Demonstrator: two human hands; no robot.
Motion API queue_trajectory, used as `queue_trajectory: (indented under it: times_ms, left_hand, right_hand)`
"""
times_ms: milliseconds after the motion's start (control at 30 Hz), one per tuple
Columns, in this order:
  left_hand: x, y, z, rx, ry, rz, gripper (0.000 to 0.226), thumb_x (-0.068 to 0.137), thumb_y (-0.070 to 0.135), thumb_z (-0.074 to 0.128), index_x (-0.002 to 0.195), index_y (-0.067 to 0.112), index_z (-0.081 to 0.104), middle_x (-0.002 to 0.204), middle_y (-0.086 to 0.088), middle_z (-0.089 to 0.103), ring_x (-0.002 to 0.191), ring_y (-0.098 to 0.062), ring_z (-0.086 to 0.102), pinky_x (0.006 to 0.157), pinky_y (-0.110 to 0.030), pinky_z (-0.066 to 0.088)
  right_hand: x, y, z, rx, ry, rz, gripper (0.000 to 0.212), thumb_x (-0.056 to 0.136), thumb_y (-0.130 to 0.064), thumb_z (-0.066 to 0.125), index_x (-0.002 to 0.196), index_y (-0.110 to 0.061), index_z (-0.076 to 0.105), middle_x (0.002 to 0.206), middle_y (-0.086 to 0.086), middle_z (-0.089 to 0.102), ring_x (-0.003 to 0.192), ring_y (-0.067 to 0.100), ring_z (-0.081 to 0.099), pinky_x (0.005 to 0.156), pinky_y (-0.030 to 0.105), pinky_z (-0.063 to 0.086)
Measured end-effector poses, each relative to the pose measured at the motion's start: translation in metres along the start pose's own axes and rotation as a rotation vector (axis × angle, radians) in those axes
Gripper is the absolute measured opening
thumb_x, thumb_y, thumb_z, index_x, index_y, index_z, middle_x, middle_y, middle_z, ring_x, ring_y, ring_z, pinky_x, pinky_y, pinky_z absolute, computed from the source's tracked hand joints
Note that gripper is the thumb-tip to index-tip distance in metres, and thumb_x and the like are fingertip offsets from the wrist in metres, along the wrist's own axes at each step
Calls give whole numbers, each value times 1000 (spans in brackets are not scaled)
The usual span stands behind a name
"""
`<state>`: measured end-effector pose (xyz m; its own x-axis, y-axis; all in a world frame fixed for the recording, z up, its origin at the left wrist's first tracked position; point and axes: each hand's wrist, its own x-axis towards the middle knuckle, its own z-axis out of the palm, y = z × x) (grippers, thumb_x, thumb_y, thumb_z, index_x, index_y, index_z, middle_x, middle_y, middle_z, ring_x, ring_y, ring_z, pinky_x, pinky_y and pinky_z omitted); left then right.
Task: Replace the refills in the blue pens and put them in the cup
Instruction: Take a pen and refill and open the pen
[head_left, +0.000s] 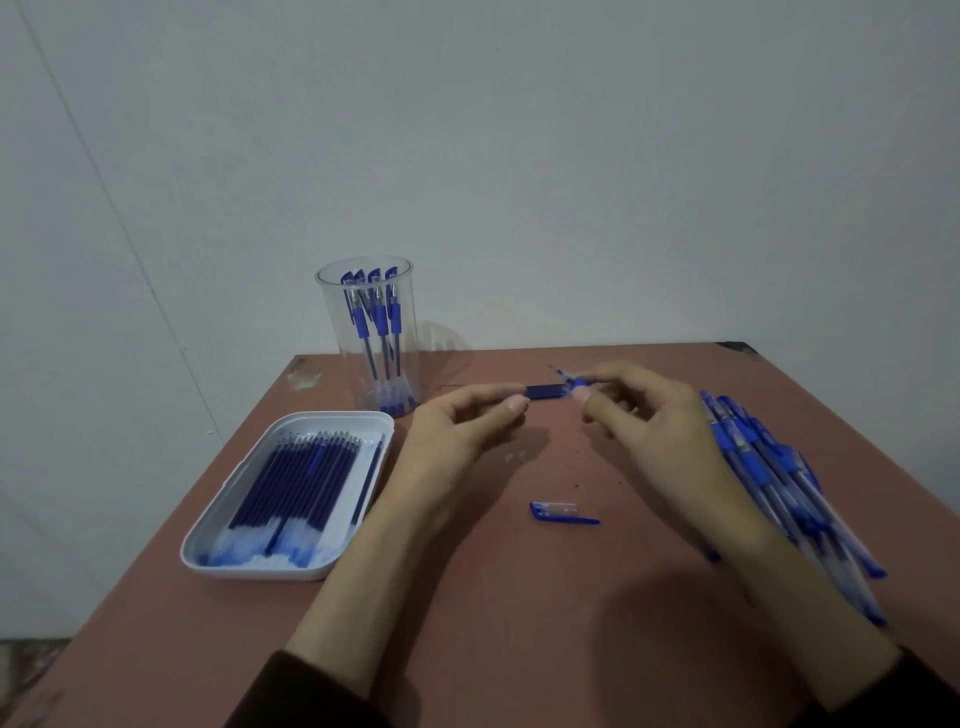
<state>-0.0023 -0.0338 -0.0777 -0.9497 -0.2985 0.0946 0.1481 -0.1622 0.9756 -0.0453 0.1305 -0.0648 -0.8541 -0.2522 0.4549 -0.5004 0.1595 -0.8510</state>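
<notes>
The flat reddish-brown worktop (519, 597) is matt and scuffed, worn at its far corners. Between the fingers (498, 402), the slim blue pen (545, 391) has a smooth clear plastic barrel. Nearer than the fingers lies a small pen cap (561, 512) of glossy clear and blue plastic. Left of the fingers, the tall round cup (332, 353) is clear, shiny plastic; the rounded white tray (260, 573) is smooth plastic with a soft sheen, holding thin dark-blue refills (291, 483) in translucent tubes. Right of the fingers, the heaped blue pens (779, 467) show clear plastic barrels.
</notes>
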Motion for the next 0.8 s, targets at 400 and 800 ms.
queue_trajectory:
  times_ms: [400, 800]
  left_hand:
    - [-4, 3, 5, -223, -51, -41, 11, 82, 0, 65, 90, 5, 70, 78, -5, 72, 76, -13, 69, 73, -17, 55]
    - [-3, 1, 9, 53, 33, 93, 26, 79, 4, 71, 101, 15, 63, 68, 1, 72, 67, -5, 64, 65, -18, 52]
  right_hand:
    - [-5, 5, 5, -315, -39, -121, 12, 82, -18, 71, 90, -26, 72, 80, -15, 67, 74, -1, 57, 64, 7, 41]
    - [-7, 8, 10, -283, -75, -123, 13, 86, -22, 66, 95, -23, 75, 72, -7, 69, 68, 7, 61, 67, 30, 51]
